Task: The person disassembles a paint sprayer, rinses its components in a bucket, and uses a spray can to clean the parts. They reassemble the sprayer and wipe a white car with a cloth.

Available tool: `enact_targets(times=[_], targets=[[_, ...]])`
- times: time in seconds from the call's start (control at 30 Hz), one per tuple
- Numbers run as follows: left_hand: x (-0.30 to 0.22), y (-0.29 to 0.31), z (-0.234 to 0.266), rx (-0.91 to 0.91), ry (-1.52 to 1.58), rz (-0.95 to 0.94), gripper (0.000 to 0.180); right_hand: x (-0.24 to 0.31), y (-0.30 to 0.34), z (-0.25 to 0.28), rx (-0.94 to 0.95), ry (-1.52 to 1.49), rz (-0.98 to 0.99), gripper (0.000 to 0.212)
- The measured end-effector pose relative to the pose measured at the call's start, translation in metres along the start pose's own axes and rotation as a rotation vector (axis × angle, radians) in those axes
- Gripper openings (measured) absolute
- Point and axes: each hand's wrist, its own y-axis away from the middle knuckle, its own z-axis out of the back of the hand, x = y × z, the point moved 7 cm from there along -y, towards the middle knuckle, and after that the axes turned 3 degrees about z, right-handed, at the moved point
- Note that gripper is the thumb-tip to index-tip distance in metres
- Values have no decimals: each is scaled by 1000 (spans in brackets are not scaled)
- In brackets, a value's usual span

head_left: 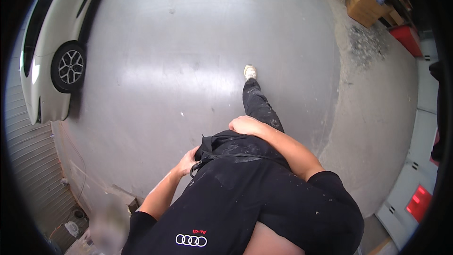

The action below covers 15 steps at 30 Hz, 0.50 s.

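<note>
A black apron [222, 198] with pale smudges covers my front, with a strap [236, 155] across the waist. At the left side of the waist, my left hand [188, 161] is closed on the apron's cloth beside a small dark loop; some of its fingers are hidden behind the fabric. My right forearm crosses in front of me. Against the apron's far edge, my right hand [246, 125] is curled with fingertips turned down out of sight, so what they hold cannot be made out. One leg in dark trousers [262, 106] reaches forward, ending in a light shoe [250, 72].
A light-coloured car [59, 23] stands on the left, its wheel [69, 67] facing the grey floor [165, 56]. Cardboard boxes [365, 4] and a red box [406, 40] sit at the far right. Pale cabinets [424, 85] line the right side. Ribbed wall panels [33, 165] are at the left.
</note>
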Motion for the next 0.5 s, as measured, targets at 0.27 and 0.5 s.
enact_targets(times=[0.27, 0.5], targets=[[-203, -7, 11, -163, 66, -47, 55, 62, -55, 232, 5, -209, 222, 43], [-318, -90, 52, -269, 37, -34, 43, -15, -113, 345, 133, -531, 8, 35]])
